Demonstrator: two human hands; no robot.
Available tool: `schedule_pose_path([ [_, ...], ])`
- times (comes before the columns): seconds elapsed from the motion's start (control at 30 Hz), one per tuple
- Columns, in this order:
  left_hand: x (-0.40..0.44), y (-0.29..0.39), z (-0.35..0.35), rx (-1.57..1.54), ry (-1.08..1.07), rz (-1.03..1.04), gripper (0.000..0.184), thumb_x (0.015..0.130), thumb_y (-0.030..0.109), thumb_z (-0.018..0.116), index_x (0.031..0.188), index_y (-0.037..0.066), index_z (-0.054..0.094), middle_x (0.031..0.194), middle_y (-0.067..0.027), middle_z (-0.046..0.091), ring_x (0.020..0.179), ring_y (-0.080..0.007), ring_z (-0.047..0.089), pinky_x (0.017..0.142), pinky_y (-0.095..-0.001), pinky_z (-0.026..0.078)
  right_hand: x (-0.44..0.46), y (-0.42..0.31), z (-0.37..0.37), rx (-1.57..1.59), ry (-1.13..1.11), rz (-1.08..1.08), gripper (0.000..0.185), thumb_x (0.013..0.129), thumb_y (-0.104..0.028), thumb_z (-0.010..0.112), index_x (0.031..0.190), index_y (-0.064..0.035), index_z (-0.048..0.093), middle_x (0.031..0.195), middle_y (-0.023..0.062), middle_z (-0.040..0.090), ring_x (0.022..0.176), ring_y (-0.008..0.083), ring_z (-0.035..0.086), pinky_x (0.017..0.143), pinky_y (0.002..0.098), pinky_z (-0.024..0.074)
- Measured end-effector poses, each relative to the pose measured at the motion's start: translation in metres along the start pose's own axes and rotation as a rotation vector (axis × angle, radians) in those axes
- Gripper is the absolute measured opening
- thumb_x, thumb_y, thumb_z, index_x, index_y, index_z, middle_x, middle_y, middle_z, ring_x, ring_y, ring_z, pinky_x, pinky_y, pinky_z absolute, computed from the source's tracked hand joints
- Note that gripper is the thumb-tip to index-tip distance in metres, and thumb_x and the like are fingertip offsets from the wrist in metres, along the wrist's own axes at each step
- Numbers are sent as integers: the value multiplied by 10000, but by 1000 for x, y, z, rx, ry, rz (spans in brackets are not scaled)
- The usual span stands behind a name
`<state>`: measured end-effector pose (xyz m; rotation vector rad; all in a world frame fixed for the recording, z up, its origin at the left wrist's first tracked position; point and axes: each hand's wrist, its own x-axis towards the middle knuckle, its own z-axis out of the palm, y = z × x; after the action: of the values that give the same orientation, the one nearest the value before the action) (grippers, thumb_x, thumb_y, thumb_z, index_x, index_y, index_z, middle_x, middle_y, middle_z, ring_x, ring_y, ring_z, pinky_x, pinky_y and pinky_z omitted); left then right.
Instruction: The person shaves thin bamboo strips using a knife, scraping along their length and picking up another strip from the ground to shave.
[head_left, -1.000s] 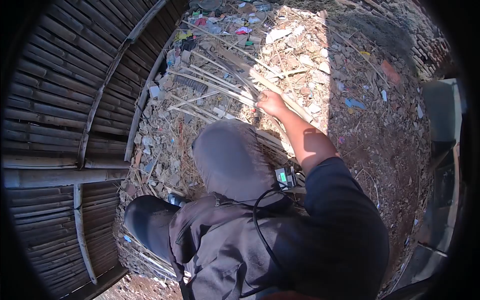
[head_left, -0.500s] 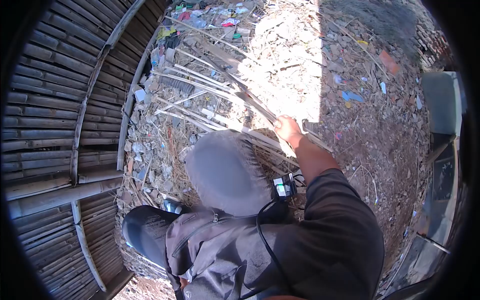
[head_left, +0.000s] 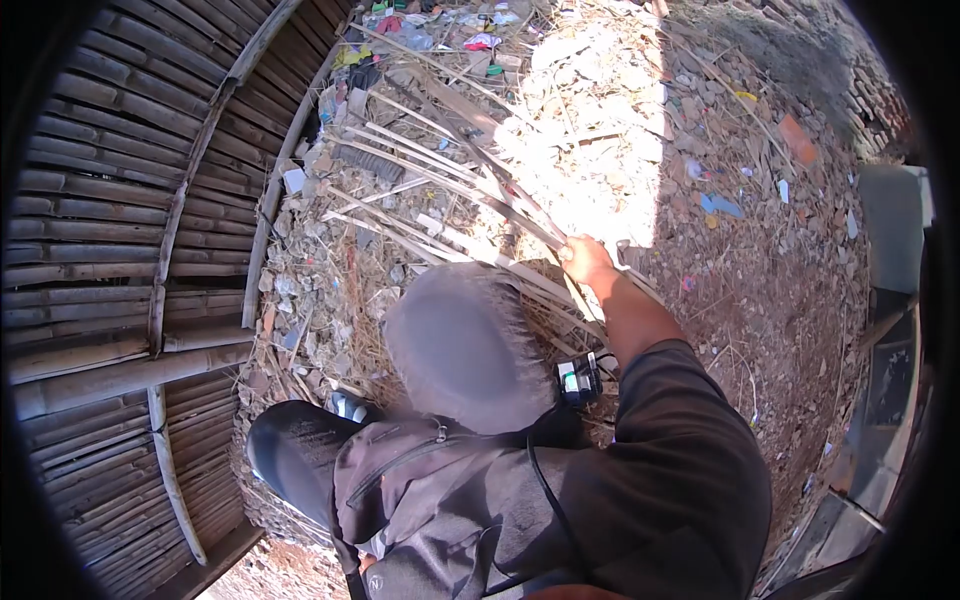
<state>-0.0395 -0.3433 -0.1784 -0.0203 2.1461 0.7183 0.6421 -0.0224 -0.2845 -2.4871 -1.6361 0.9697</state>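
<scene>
A long, narrow brown strip (head_left: 522, 219), flat and weathered, slants over the ground (head_left: 740, 310) among pale split sticks (head_left: 445, 232). The right hand (head_left: 588, 260) is curled tightly round its near end; the left hand (out of view) cannot be judged. Jagged stones and dry straw roughen the ground beside a slatted bamboo wall (head_left: 100, 222).

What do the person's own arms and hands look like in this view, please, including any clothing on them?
The right hand wears no glove, and the forearm is uncovered up to a dark, loosely creased sleeve. A thin black cord crosses the dark top beside that sleeve. No left hand can be made out clearly.
</scene>
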Motion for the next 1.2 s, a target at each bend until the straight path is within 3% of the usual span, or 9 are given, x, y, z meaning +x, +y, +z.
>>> schedule_pose_path([
  [0.2, -7, -7, -8, -29, 1, -11, 295, 1056, 354, 576, 1066, 60, 585, 931, -163, 645, 826, -371, 624, 697, -490, 489, -6, -4, 4, -22, 39, 15, 491, 859, -226, 724, 1335, -127, 659, 1334, 208, 634, 1217, 406, 645, 1043, 477, 529],
  [0.43, -6, -15, -19, -59, -13, -10, 290, 1050, 354, 583, 1087, 67, 588, 951, -154, 652, 841, -360, 630, 704, -487, 494, -7, 10, 17, -30, 35, -85, 427, 833, -157, 721, 1243, -58, 661, 1074, 263, 736, 1055, 432, 702, 936, 509, 561],
  [0.6, -5, -26, -33, -95, -14, -1, 288, 1047, 355, 588, 1102, 72, 591, 965, -147, 656, 852, -353, 635, 709, -485, 498, -29, 30, 34, -15, 91, -72, 405, 838, -173, 741, 1204, -19, 660, 1102, 267, 732, 1064, 421, 710, 934, 501, 565],
  [0.73, 0, -38, -41, -124, -18, -11, 287, 1044, 355, 592, 1114, 76, 593, 976, -142, 660, 860, -347, 639, 713, -483, 501, -45, 36, 5, -20, 47, 32, 431, 847, -206, 749, 1221, -17, 649, 1132, 271, 715, 1100, 418, 698, 951, 493, 562],
  [0.77, 1, -40, -42, -134, -17, -13, 287, 1043, 355, 592, 1117, 77, 593, 979, -140, 660, 863, -345, 640, 714, -483, 502, -48, 46, 13, -63, 162, 8, 451, 835, -211, 747, 1229, -21, 636, 1155, 262, 694, 1129, 423, 675, 953, 486, 554],
  [0.93, 3, -46, -38, -163, -23, -27, 288, 1039, 355, 597, 1132, 83, 595, 993, -134, 665, 873, -338, 645, 719, -481, 506, -60, 75, -5, 66, 181, -88, 482, 772, -200, 788, 1198, -36, 632, 1152, 213, 688, 1100, 411, 671, 929, 456, 547],
  [1.03, 6, -49, -37, -182, -26, -37, 289, 1037, 355, 600, 1141, 86, 597, 1001, -130, 668, 880, -333, 647, 722, -479, 508, -96, 57, -44, 170, 182, -37, 489, 743, -238, 813, 1158, -32, 657, 1120, 187, 693, 1066, 401, 680, 911, 457, 545],
  [1.13, 9, -53, -34, -200, -28, -48, 290, 1035, 355, 603, 1150, 89, 598, 1009, -126, 670, 886, -329, 650, 725, -478, 511, -132, 21, -93, 269, 6, 53, 467, 743, -263, 811, 1116, -16, 676, 1110, 194, 697, 1034, 408, 682, 900, 467, 540],
  [1.2, 9, -56, -34, -213, -30, -51, 292, 1033, 355, 605, 1156, 91, 599, 1015, -123, 672, 890, -326, 652, 727, -477, 512, -141, 15, -95, 318, 52, 60, 440, 729, -263, 802, 1065, -2, 688, 1061, 215, 699, 998, 422, 680, 881, 470, 539],
])
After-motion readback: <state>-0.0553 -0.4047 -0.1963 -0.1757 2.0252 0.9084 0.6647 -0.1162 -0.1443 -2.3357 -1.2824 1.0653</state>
